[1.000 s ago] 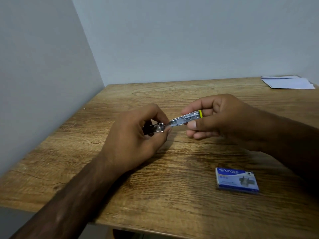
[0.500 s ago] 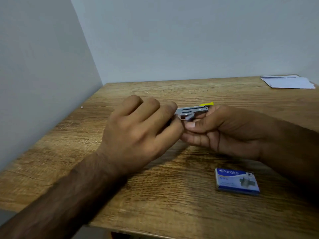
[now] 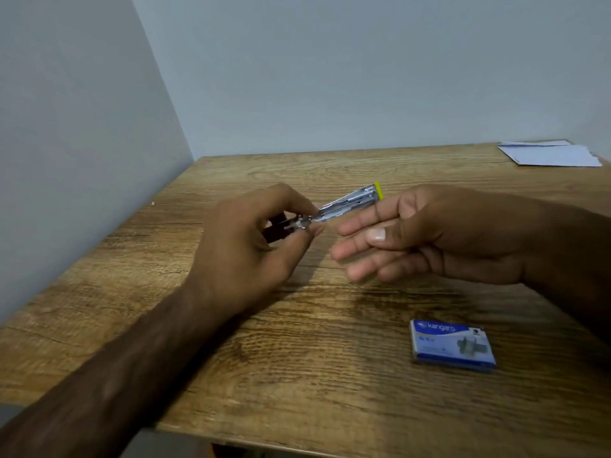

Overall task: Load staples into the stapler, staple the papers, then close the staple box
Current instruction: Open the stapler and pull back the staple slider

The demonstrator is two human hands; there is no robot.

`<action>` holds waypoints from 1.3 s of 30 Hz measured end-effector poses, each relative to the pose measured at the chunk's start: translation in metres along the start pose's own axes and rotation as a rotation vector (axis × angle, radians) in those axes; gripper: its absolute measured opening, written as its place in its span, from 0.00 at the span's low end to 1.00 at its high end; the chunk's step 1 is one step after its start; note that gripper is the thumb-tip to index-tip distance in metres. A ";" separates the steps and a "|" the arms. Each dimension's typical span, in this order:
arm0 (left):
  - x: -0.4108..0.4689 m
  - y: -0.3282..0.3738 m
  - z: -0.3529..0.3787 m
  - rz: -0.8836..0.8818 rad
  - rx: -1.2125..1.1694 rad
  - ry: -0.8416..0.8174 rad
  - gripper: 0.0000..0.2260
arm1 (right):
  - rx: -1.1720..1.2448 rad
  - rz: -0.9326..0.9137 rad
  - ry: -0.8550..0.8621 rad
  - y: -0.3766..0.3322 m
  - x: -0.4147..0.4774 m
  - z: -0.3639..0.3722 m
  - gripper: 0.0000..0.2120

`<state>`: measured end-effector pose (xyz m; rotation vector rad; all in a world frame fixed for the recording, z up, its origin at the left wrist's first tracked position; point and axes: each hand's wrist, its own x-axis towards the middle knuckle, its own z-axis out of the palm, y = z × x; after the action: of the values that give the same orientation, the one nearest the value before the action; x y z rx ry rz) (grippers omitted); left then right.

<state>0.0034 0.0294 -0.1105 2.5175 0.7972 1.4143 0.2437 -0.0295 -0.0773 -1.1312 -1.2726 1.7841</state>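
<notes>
Stapler is now pinched only in the left hand above the table; the right hand has let go, fingers apart, probably heading for the closed staple box.

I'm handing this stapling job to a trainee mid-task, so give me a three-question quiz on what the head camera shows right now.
1. True or false: the blue cardboard staple box lies shut on the wooden table.
2. Which hand grips the small silver metal stapler with the yellow end? A left hand B right hand C neither
3. Fill in: the white papers lie at the table's far ____ corner.

Key: 1 true; 2 A; 3 right.
</notes>
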 end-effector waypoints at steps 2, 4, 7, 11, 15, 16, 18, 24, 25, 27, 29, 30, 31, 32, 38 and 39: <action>0.000 -0.001 0.002 -0.115 -0.154 0.000 0.04 | -0.140 0.018 -0.023 -0.002 -0.004 -0.004 0.15; 0.001 -0.002 0.001 -0.160 -0.250 -0.019 0.04 | -0.273 0.041 -0.069 -0.002 -0.006 -0.006 0.13; 0.001 -0.001 0.002 -0.178 -0.299 -0.068 0.04 | -0.392 0.044 -0.112 0.000 -0.009 -0.007 0.07; 0.001 0.000 0.004 -0.184 -0.325 -0.102 0.04 | -0.495 -0.025 -0.020 0.005 -0.010 -0.007 0.09; 0.001 -0.004 0.006 -0.219 -0.325 -0.148 0.05 | -0.499 -0.063 0.103 0.007 -0.014 -0.005 0.08; 0.000 -0.004 0.007 -0.234 -0.336 -0.167 0.05 | -0.512 -0.074 0.140 0.008 -0.016 -0.003 0.05; -0.002 -0.003 0.008 -0.260 -0.370 -0.202 0.04 | -0.519 -0.118 0.209 0.012 -0.022 0.001 0.04; -0.005 -0.003 0.005 -0.194 -0.310 -0.309 0.04 | -0.473 -0.239 0.444 0.032 -0.051 0.012 0.07; -0.005 -0.002 0.005 -0.181 -0.299 -0.322 0.04 | -0.462 -0.252 0.485 0.036 -0.060 0.011 0.07; -0.006 0.000 0.005 -0.160 -0.283 -0.337 0.03 | -0.467 -0.259 0.565 0.044 -0.083 0.008 0.08; -0.007 0.001 0.005 -0.144 -0.258 -0.356 0.03 | -0.492 -0.231 0.613 0.051 -0.110 0.004 0.09; -0.006 0.001 0.005 -0.138 -0.246 -0.364 0.03 | -0.492 -0.210 0.620 0.054 -0.123 0.000 0.09; -0.006 0.002 0.006 -0.133 -0.238 -0.369 0.04 | -0.489 -0.185 0.624 0.057 -0.137 -0.003 0.09; -0.006 0.002 0.006 -0.134 -0.235 -0.374 0.04 | -0.491 -0.154 0.625 0.059 -0.150 -0.007 0.10; -0.006 0.003 0.003 -0.131 -0.292 -0.401 0.02 | -0.680 0.068 0.615 0.050 -0.190 -0.014 0.14; -0.007 0.002 0.003 -0.122 -0.296 -0.402 0.02 | -0.703 0.090 0.604 0.048 -0.192 -0.014 0.15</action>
<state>0.0037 0.0242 -0.1161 2.3590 0.6019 0.8694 0.3323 -0.2064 -0.0734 -1.9461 -1.4914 0.9014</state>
